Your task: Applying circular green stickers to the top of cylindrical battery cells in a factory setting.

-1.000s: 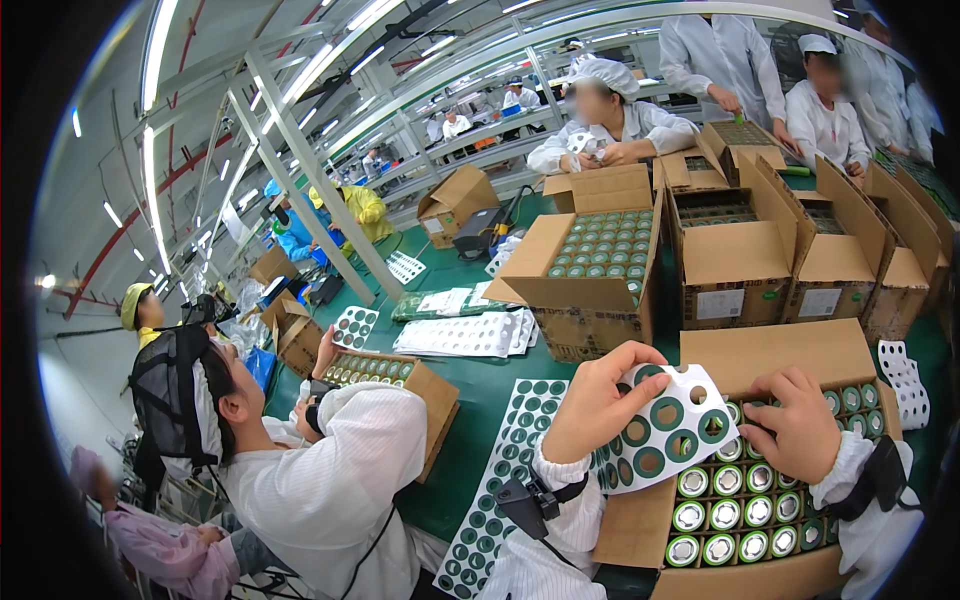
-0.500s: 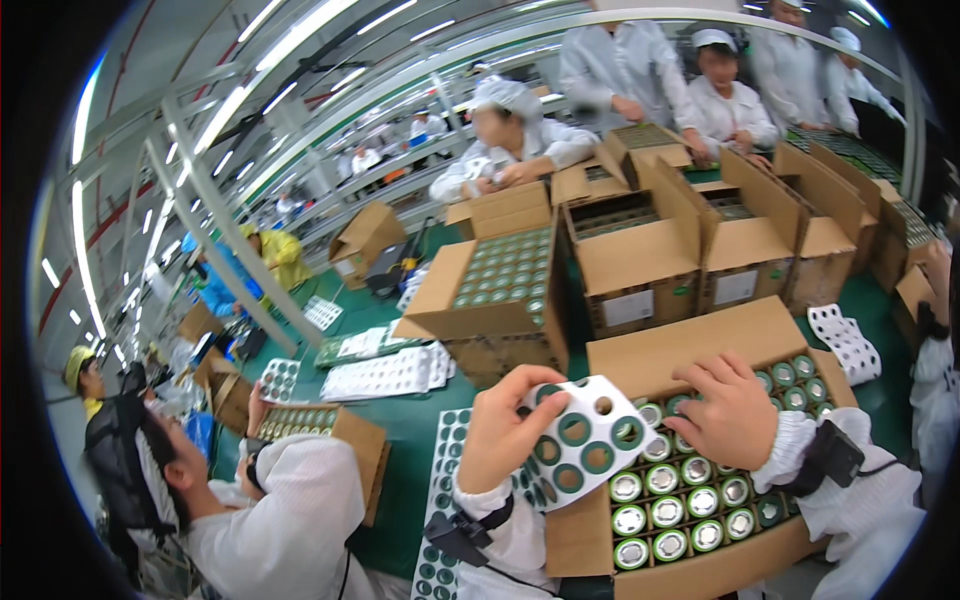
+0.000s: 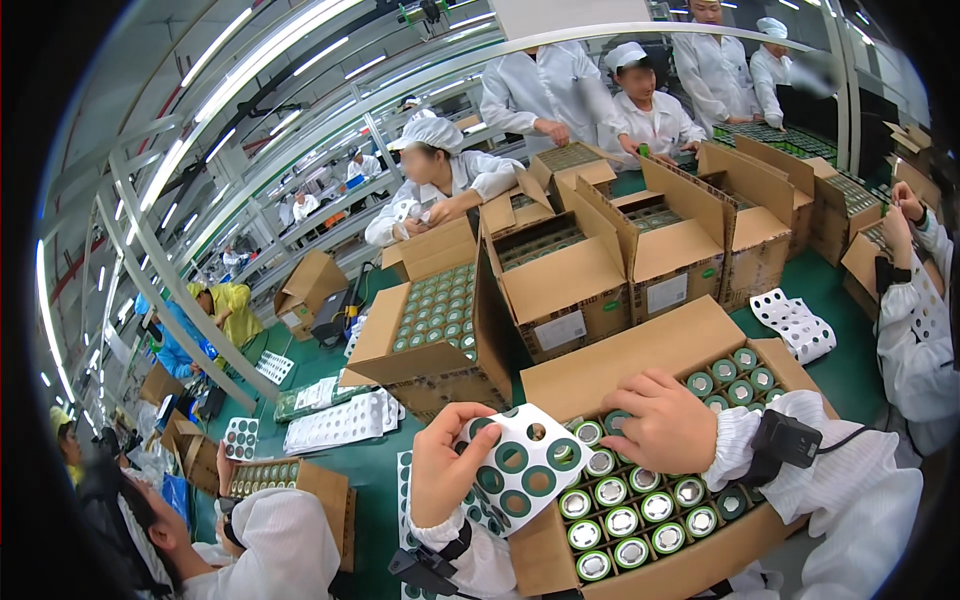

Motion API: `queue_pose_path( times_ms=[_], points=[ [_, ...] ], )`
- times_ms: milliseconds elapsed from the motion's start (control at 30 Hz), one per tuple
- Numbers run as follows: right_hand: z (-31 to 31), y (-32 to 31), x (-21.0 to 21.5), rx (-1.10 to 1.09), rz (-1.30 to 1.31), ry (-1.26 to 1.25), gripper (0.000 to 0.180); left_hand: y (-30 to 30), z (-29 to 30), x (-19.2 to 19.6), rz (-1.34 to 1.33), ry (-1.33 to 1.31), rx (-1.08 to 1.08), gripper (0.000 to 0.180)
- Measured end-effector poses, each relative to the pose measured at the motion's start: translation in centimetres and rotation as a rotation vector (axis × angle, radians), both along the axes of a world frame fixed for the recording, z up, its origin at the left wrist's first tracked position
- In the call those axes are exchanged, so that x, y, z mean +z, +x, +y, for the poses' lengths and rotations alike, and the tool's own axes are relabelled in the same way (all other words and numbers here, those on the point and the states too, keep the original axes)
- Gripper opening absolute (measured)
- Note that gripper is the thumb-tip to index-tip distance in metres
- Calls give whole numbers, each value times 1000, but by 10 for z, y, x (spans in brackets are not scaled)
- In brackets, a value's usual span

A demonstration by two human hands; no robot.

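My left hand [image 3: 452, 462] pinches a white sheet of green ring stickers [image 3: 514, 481] between thumb and fingers, tilted over the near left edge of an open cardboard box [image 3: 548, 553]. One hole near the sheet's top has no ring. Inside the box, cylindrical battery cells [image 3: 621, 521] stand upright in a cardboard grid. Several tops show bare metal; others, toward the far right, carry dark green rings. My right hand [image 3: 664, 424] is over the far left rows, fingers curled down and touching a cell top with a green ring. Whatever lies between these fingertips is hidden.
Open cartons of cells [image 3: 440, 345] stand across the green table [image 3: 810, 270]. White punched sheets [image 3: 340, 420] lie at left, another curled sheet [image 3: 793, 325] at right. A co-worker [image 3: 260, 540] sits at left beside a carton; others in white work behind and at right.
The view has turned right, so the scene sits farther left. My left hand still holds the sticker sheet, and my right hand stays over the same part of the box.
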State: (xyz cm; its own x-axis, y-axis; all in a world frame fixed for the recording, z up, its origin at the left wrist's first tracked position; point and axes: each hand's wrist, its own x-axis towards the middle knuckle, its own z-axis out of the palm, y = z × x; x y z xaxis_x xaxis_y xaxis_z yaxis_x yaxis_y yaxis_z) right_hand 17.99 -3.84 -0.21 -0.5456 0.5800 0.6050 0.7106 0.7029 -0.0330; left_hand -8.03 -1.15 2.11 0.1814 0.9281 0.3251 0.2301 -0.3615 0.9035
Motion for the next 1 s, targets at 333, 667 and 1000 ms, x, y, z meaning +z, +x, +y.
queue_pose_path(
  times_ms=[333,667,1000],
  points=[
    [7,3,-6,25,142,-92,17,21,1,-1,155,65,-71,18],
    [3,4,-2,125,265,-268,39,60,-4,0,297,117,-89,14],
    [3,4,-5,212,446,-605,33,54,-1,-4,47,131,53,11]
  ],
)
